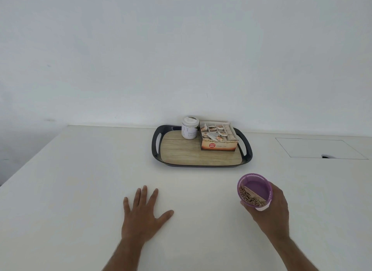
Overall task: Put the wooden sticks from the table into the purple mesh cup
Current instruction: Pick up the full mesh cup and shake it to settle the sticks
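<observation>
Wooden sticks [251, 198] sit bundled inside the purple mesh cup [255, 190], leaning against the wall of the cup nearest the person, their ends showing at the rim. The right hand [271, 212] holds that cup from the outer side, fingers wrapped round its wall, with the mouth tipped toward the camera so the purple bottom shows. Whether the cup's base touches the white table [80, 180] I cannot tell; the hand hides it.

Well off to the left of the held cup, the left hand [143, 216] lies palm down on the table, fingers straight and fanned apart, thumb pointing toward the cup, holding nothing.

Beyond the cup and a little to its left stands a dark tray [156, 147] with a wood-grain floor and a handle slot at each end. On the tray's far part a white jar [189, 129] stands upright, and just beside it an open box of tea sachets [218, 138] with "Ginger Tea" on its front. Past the cup to the right, a rectangular hatch [320, 148] is set flush into the tabletop. A plain white wall rises behind.
</observation>
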Demonstrator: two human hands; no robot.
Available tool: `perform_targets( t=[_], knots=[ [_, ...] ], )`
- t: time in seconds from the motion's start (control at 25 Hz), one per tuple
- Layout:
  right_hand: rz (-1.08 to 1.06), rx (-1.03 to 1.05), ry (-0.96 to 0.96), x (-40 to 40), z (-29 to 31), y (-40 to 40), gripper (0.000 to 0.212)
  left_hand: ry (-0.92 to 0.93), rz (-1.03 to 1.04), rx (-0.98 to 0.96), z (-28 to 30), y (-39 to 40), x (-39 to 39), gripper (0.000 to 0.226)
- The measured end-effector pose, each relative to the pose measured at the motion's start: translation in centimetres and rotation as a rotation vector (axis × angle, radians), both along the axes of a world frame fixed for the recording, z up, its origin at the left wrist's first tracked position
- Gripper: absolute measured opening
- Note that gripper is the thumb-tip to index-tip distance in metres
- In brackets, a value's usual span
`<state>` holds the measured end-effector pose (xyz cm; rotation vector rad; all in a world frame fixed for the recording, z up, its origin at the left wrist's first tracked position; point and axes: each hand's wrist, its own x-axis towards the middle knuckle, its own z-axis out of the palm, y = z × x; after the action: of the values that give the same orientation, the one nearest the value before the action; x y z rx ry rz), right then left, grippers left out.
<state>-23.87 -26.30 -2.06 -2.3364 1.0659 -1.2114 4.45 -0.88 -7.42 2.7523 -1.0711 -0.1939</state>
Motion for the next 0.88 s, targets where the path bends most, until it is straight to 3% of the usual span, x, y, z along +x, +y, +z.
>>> perform_targets(
  t=[0.12,0.32,0.52,0.88],
  knots=[
    [0.055,-0.052,0.054,0.6,0.2,0.4,0.091,0.001,-0.001,-0.013,0.0,0.1,-0.1,0.108],
    [0.157,0.196,0.014,2.8,0.8,2.3,0.096,-0.027,0.014,-0.050,0.8,0.0,0.3,0.107],
    [0.253,0.355,-0.063,8.3,1.4,3.3,0.093,-0.106,0.008,-0.158,1.7,-0.2,2.7,0.122],
    [0.294,0.436,-0.133,21.9,3.4,1.3,0.082,-0.001,0.037,-0.008,0.7,-3.1,10.2,0.110]
  ],
)
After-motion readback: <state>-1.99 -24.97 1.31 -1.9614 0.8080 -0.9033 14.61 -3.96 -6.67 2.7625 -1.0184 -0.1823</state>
